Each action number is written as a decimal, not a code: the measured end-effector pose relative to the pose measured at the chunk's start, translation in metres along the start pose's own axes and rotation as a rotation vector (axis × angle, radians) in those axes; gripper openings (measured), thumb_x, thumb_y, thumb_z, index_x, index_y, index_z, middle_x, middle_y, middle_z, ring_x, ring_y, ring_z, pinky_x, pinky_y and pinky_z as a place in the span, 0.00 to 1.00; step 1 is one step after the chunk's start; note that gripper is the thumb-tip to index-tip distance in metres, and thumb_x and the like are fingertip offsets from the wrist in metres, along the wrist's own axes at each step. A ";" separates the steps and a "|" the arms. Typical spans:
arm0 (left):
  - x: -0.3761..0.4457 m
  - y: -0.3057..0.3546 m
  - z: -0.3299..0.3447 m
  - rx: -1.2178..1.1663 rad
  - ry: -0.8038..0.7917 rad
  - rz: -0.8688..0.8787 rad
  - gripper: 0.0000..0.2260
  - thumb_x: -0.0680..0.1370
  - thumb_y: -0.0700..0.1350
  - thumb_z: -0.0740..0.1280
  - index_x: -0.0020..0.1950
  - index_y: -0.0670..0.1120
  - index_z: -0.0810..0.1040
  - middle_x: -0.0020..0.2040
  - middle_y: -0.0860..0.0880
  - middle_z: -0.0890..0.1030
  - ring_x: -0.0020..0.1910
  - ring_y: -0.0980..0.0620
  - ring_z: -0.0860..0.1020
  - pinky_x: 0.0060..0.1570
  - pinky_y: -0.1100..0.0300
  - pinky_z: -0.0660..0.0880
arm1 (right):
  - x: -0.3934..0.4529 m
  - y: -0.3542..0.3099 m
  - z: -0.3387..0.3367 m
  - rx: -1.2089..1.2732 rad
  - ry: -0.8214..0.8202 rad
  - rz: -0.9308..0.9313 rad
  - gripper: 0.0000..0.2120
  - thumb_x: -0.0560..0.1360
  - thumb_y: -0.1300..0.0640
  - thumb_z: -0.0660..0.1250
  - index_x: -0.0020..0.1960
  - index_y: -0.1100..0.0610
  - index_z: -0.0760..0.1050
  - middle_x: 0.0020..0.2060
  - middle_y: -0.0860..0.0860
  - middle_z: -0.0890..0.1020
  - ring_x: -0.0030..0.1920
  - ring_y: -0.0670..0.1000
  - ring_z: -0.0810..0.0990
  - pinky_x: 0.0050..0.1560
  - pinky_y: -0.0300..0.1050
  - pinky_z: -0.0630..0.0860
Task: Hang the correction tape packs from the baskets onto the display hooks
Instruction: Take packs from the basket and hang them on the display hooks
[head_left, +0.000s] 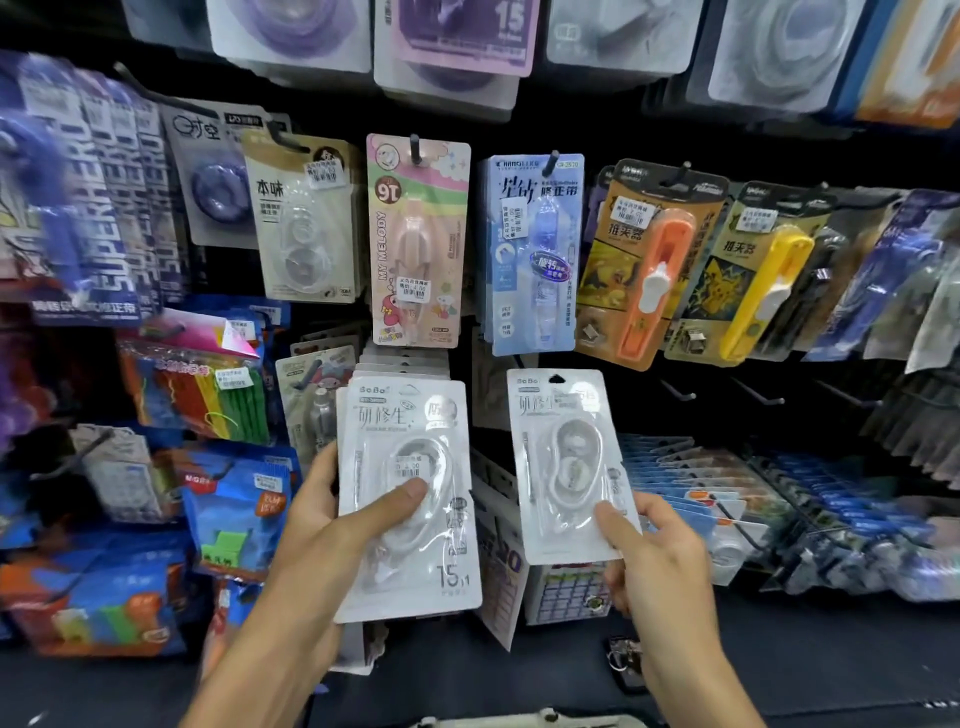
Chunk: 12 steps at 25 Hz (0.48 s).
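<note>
Left hand: the left hand (332, 512) grips a stack of white clear-blister correction tape packs (408, 499), thumb across the front blister, fingers behind the left edge. Stack upright, slightly fanned at the top left corner.

Right hand: the right hand (657, 553) pinches a single white correction tape pack with a clear blister (566, 462) at its lower right corner, thumb on the front. Pack upright, tilted a little to the left, its black hanging hole at the top free of any hook.

Position of packs: both held in front of the lower rows of the display, side by side, apart from each other. Single pack just below the blue card.

Above the stack: pink and green "My Melody" correction tape card (418, 241) hanging on a black display hook (414, 148).

Above the single pack: light blue correction tape card (535, 254) on its own hook.

Further right: orange push-clip dispenser card (652, 265) and yellow push-clip dispenser card (753, 275), both hanging.

Free hooks: bare black hooks (758, 397) to the right of the single pack, on the dark back panel.

Left side: beige correction tape card (304, 223); below it blue packets (236, 506), blurred.

Bottom edge: pale rim (524, 719), too little in view to identify.
</note>
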<state>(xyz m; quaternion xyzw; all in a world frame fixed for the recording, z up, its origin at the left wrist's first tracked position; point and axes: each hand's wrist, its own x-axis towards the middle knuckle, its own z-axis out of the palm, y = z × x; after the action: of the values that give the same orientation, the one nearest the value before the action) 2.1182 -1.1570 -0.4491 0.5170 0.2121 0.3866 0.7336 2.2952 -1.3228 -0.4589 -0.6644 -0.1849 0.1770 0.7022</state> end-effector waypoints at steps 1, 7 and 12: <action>0.000 0.000 0.001 0.001 0.001 0.015 0.29 0.60 0.46 0.81 0.59 0.58 0.81 0.56 0.47 0.87 0.52 0.42 0.87 0.52 0.42 0.82 | -0.002 0.000 -0.002 -0.018 -0.025 -0.005 0.06 0.79 0.57 0.68 0.47 0.47 0.82 0.26 0.47 0.78 0.23 0.45 0.67 0.22 0.36 0.64; 0.001 -0.009 0.008 0.032 -0.016 0.070 0.32 0.58 0.44 0.85 0.59 0.57 0.81 0.54 0.50 0.88 0.51 0.48 0.87 0.41 0.62 0.83 | -0.003 0.001 0.006 0.076 -0.056 0.147 0.13 0.78 0.58 0.71 0.61 0.48 0.75 0.36 0.50 0.84 0.28 0.48 0.81 0.24 0.40 0.72; 0.005 -0.016 0.016 0.029 0.019 0.057 0.27 0.58 0.46 0.85 0.54 0.59 0.82 0.53 0.50 0.88 0.50 0.47 0.87 0.41 0.57 0.85 | -0.014 0.010 0.025 -0.024 -0.195 0.082 0.15 0.78 0.53 0.71 0.62 0.41 0.74 0.55 0.46 0.84 0.51 0.50 0.85 0.43 0.45 0.82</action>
<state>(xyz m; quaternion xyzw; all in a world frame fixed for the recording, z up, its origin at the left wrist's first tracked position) 2.1382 -1.1648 -0.4575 0.5297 0.2099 0.4093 0.7126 2.2704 -1.3081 -0.4675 -0.6592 -0.2271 0.2671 0.6652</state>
